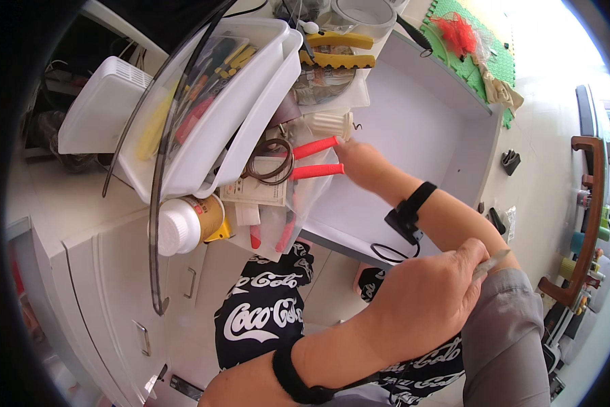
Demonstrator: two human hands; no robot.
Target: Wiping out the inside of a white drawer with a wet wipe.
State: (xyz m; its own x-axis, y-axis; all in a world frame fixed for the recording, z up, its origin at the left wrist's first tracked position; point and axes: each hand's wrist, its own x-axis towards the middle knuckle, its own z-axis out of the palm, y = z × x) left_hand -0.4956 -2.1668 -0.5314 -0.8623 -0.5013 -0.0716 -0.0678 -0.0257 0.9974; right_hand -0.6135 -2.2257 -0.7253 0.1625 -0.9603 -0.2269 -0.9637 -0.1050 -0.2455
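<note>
My left hand [427, 295] pinches a small pale, flat piece [490, 264] beside my right forearm. My right hand [358, 157] reaches over an open drawer to the edge of the cluttered surface. Its fingertips lie at the end of a red-handled tool [317, 171] and just below a ribbed cream plastic piece [330, 123]; they are too hidden to show whether they grip anything. Left of them, a dark brown ring-shaped coil [270, 161] lies on a printed card [254, 189] and a clear plastic bag [307, 203].
The open drawer [411, 112] spans the middle. Nested white plastic trays [228, 112] hold bagged tools. Near them are yellow-handled pliers [340, 40], a tape roll [363, 12] and a white-capped bottle [188, 224]. A long dark strap [157, 244] hangs in front. Green foam mats [493, 61] lie upper right.
</note>
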